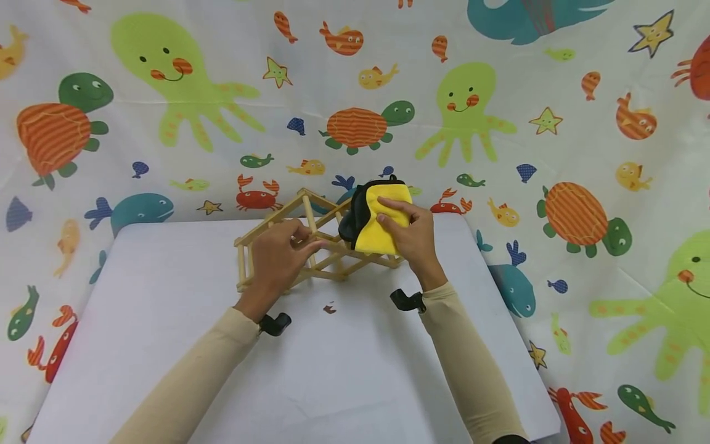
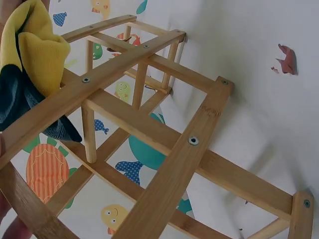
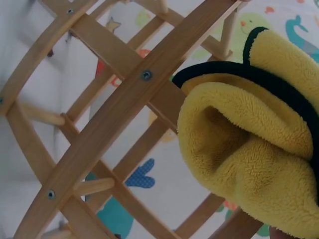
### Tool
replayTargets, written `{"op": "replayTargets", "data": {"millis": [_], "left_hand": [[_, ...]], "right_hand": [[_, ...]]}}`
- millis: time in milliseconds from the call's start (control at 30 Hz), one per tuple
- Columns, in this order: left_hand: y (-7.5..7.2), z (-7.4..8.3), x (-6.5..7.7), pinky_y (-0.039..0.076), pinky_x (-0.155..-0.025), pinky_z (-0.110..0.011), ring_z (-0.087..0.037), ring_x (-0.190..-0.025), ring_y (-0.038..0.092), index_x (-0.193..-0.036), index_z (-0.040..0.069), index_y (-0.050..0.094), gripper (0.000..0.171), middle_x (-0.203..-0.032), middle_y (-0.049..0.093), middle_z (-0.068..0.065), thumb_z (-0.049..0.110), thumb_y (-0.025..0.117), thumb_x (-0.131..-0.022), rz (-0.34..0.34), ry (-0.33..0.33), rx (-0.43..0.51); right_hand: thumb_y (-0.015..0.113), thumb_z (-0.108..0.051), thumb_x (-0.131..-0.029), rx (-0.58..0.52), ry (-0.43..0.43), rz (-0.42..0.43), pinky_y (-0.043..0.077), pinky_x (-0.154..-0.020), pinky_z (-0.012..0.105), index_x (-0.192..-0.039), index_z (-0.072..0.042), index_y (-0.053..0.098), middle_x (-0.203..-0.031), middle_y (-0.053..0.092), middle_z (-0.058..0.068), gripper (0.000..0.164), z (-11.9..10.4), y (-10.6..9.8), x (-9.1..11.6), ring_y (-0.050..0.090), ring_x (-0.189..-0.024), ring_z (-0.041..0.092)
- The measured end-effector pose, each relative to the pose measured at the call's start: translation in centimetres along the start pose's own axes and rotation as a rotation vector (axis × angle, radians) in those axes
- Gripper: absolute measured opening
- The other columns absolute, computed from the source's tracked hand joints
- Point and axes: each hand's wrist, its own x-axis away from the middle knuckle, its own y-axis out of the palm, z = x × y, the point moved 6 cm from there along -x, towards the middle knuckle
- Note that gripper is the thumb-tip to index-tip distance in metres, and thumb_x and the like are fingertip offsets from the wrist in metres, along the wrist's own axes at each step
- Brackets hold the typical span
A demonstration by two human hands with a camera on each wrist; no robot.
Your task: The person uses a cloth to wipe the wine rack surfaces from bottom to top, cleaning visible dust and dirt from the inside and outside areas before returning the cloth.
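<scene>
A folding wooden lattice rack (image 1: 273,217) stands at the far side of the table, its crossed slats (image 2: 164,186) joined by screws and round dowels. My left hand (image 1: 275,258) grips a slat near the middle of the rack, thumb and fingers closed on the wood; its fingertips barely show at the left wrist view's edge. In my right hand (image 1: 417,239) is a thick, fluffy yellow cloth (image 1: 378,237) with a dark back and edging, pinched between thumb and fingers. Folded over, the cloth (image 3: 239,149) lies against the rack's right part. It hides some slats there.
The rack stands on a white table (image 1: 344,370). A small reddish-brown torn patch (image 1: 330,308) marks the surface in front of it. Close behind hangs a curtain (image 1: 222,179) printed with sea animals. A black wrist camera (image 1: 407,300) juts below the right wrist.
</scene>
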Motion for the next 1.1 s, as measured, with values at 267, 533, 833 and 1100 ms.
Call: {"op": "replayTargets", "data": {"millis": [267, 533, 833, 1100], "left_hand": [[-1.3, -3.2, 2.0, 0.058, -0.065, -0.039, -0.025, -0.086, 0.075, -0.113, 0.012, 0.082, 0.041, -0.100, 0.082, -0.007, 0.038, 0.093, -0.082, -0.049, -0.071, 0.002], [-2.5, -8.6, 5.2, 0.053, -0.079, -0.045, -0.032, -0.102, 0.069, -0.124, 0.014, 0.079, 0.038, -0.115, 0.078, -0.013, 0.028, 0.088, -0.089, -0.153, -0.284, 0.113], [-1.7, -9.8, 6.3, 0.056, -0.079, -0.026, -0.018, -0.099, 0.071, -0.127, 0.019, 0.078, 0.033, -0.118, 0.079, -0.007, 0.026, 0.082, -0.096, -0.191, -0.361, 0.282], [-1.4, -9.9, 6.9, 0.051, -0.074, -0.011, 0.004, -0.089, 0.065, -0.133, 0.020, 0.076, 0.042, -0.108, 0.080, -0.010, 0.024, 0.085, -0.092, -0.191, -0.380, 0.331]], "right_hand": [[0.084, -0.016, -0.093, -0.052, 0.049, 0.055, 0.065, -0.076, 0.029, -0.126, -0.016, 0.080, -0.123, 0.070, 0.014, 0.033, 0.6, -0.7, 1.5, 0.072, -0.091, 0.024], [0.083, -0.013, -0.094, -0.152, 0.077, 0.097, 0.065, -0.080, 0.028, -0.127, -0.008, 0.078, -0.120, 0.070, 0.011, 0.035, 2.5, -0.8, 4.2, 0.073, -0.096, 0.022], [0.081, -0.011, -0.095, -0.116, 0.009, 0.023, 0.065, -0.076, 0.028, -0.128, -0.009, 0.078, -0.120, 0.069, 0.013, 0.034, -0.6, 1.0, 2.5, 0.072, -0.090, 0.023], [0.078, -0.011, -0.098, -0.022, 0.027, -0.181, 0.064, -0.080, 0.027, -0.130, -0.014, 0.078, -0.135, 0.071, 0.009, 0.032, -2.3, 3.9, -1.9, 0.071, -0.099, 0.022]]}}
